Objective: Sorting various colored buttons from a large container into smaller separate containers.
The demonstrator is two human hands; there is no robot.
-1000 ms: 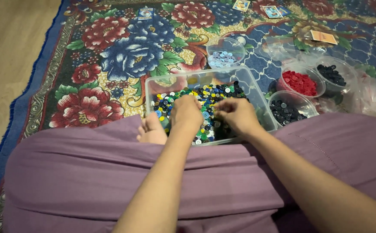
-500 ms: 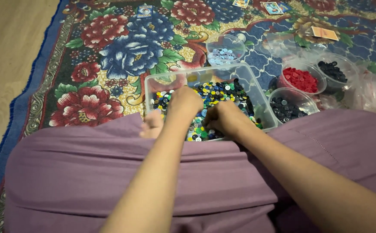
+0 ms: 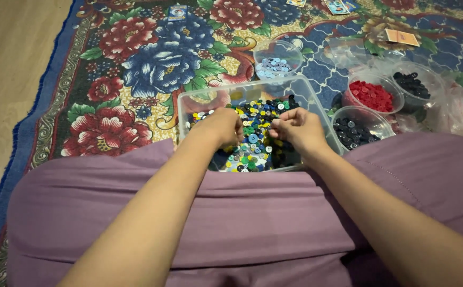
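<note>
A clear plastic tub (image 3: 301, 88) full of mixed coloured buttons (image 3: 257, 146) stands on the carpet just past my lap. My left hand (image 3: 218, 127) reaches into its left side, fingers curled down among the buttons. My right hand (image 3: 298, 127) is over the tub's right half, fingertips pinched together; whether a button sits between them is hidden. The two hands are a few centimetres apart.
Round clear bowls stand beyond and right of the tub: light blue buttons (image 3: 275, 65), red buttons (image 3: 371, 95), black buttons (image 3: 413, 82), dark grey buttons (image 3: 352, 131). Flowered carpet (image 3: 151, 58), wooden floor (image 3: 8, 79) to the left, cards (image 3: 401, 37) at the back, purple cloth (image 3: 252, 223) over my lap.
Both hands have stayed in the tub, shifting slightly among the buttons. My head has tilted, so the tub sits a little lower and more central in view.
</note>
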